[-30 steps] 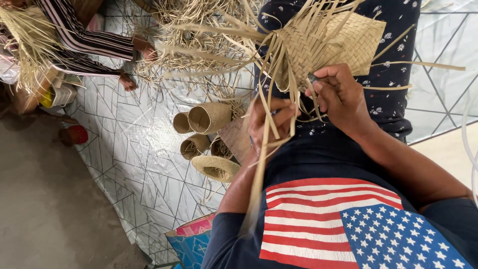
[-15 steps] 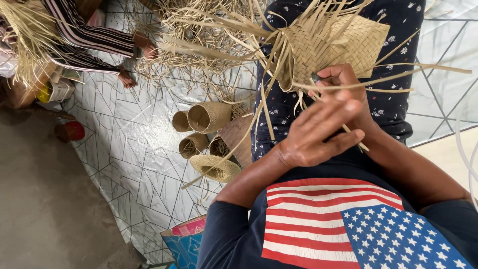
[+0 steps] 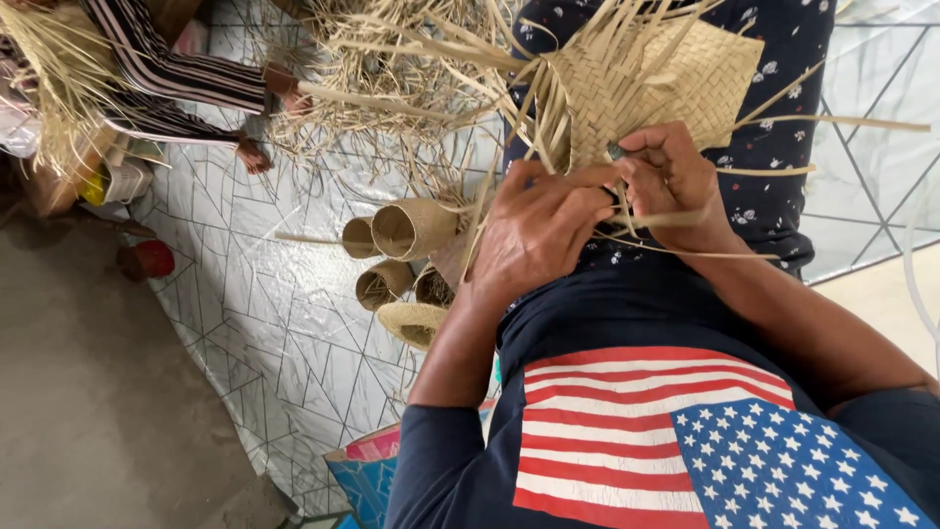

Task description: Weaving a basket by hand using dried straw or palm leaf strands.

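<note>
Looking down in the head view: both hands meet at the lower edge of a half-woven palm-leaf piece (image 3: 646, 83), held up over the lap, above the dark floral trousers (image 3: 774, 186).

Left hand (image 3: 537, 230): knuckles up, fingers curled closed and pinching loose strips where they leave the woven edge. What sits under the palm I cannot tell. Forearm rises from lower left, elbow bent and low.

Right hand (image 3: 676, 176): also closed, thumb and fingers clamped on the woven edge and on a strip or two. Forearm comes in from lower right, wrist bent in toward the left hand. The two hands touch.

Key relation: the woven body lies up and away from both grips. Its free strips (image 3: 548, 69) fan up-left and right, and one long strip (image 3: 842, 122) runs nearly level to the right. The right hand is nearer the woven body; the left is nearer the loose ends.

Around them: finished woven tubes (image 3: 411, 227) lie on their sides on the patterned floor sheet (image 3: 245, 323), left of the left hand and apart from it. A loose leaf pile (image 3: 392, 78) lies beyond. Another person's striped sleeve (image 3: 166, 73) is top left, well apart.
</note>
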